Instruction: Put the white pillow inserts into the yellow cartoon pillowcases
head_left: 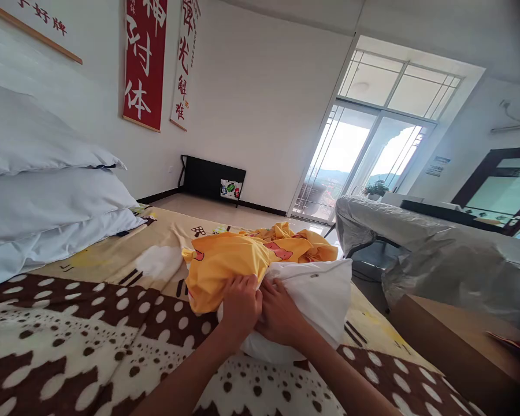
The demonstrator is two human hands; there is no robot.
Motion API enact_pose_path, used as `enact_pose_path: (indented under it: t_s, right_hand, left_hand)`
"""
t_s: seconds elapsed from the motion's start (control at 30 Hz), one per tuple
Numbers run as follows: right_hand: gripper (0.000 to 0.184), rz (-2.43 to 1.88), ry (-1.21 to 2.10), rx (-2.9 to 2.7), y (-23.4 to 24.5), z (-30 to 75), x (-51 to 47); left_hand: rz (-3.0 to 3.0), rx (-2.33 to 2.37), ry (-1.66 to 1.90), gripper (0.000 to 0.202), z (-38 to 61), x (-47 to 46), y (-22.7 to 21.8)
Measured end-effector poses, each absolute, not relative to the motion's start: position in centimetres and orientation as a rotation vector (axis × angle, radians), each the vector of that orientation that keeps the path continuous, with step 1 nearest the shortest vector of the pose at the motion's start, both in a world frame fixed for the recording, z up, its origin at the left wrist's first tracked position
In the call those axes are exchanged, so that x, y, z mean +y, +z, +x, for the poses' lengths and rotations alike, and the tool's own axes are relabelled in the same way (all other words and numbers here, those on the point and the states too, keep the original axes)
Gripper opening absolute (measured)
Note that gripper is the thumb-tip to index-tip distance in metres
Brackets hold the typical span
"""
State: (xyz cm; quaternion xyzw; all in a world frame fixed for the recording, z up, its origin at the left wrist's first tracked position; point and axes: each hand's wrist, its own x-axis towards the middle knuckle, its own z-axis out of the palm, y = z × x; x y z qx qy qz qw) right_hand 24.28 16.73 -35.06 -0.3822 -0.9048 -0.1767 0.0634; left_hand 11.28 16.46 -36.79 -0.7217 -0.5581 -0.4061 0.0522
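Note:
A white pillow (316,294) lies on the bed in front of me, its left part covered by a yellow pillowcase (219,266) with red patches. My left hand (241,303) is closed on the pillowcase near its opening, fingers curled over the fabric. Right beside it, my right hand (281,312) grips the white pillow close to the pillowcase's edge; its fingertips are partly hidden in the folds. Behind the pillow, more yellow cloth (309,245) is bunched up.
White pillows (47,196) are stacked at the left on the patterned bedspread (91,329). Plastic-covered furniture (442,254) and a cardboard box (455,341) stand at the right. A black folded panel (208,179) leans by the wall, left of a glass door (351,150).

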Motion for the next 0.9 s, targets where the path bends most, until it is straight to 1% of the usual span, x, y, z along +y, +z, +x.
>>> enact_pose_path:
  t_s: [0.1, 0.2, 0.3, 0.47, 0.53, 0.63, 0.7, 0.8, 0.9]
  right_hand:
    - [0.035, -1.234, -0.608, -2.661, -35.3, 24.5, 17.5]
    - [0.031, -1.363, -0.678, -2.503, -35.2, 25.6, 18.3]
    - [0.036, -1.498, -0.709, -2.339, -34.6, 27.4, 19.1]
    - [0.04, -1.56, -0.724, -2.264, -33.7, 29.7, 19.8]
    - [0.041, -1.559, -0.734, -2.245, -33.8, 30.1, 19.8]
    - [0.04, -1.517, -0.759, -2.197, -34.4, 30.2, 19.7]
    - [0.038, -1.433, -0.796, -2.136, -35.1, 30.1, 19.5]
    - [0.032, -1.164, -0.897, -1.998, -36.6, 30.0, 19.0]
    - [0.03, -0.922, -0.962, -1.873, -37.6, 29.7, 17.8]
  left_hand:
    - [-2.226, -1.546, -1.106, 0.012, 12.4, 15.6, -37.0]
    - [-2.274, -1.466, -1.064, 0.018, 12.4, 15.4, -36.7]
    - [-2.322, -1.482, -1.071, 0.027, 11.2, 15.5, -35.4]
    - [-2.326, -1.819, -0.888, 0.019, 8.9, 16.0, -33.7]
    - [-2.361, -1.856, -0.868, 0.021, 8.6, 16.5, -34.0]
    - [-2.351, -1.746, -1.005, 0.029, 9.1, 17.5, -35.5]
    - [-2.289, -1.677, -1.117, 0.027, 9.7, 18.1, -36.7]
    - [-2.19, -1.612, -1.248, 0.023, 10.2, 18.9, -38.4]
    - [-2.072, -1.574, -1.378, 0.02, 9.9, 19.5, -39.5]
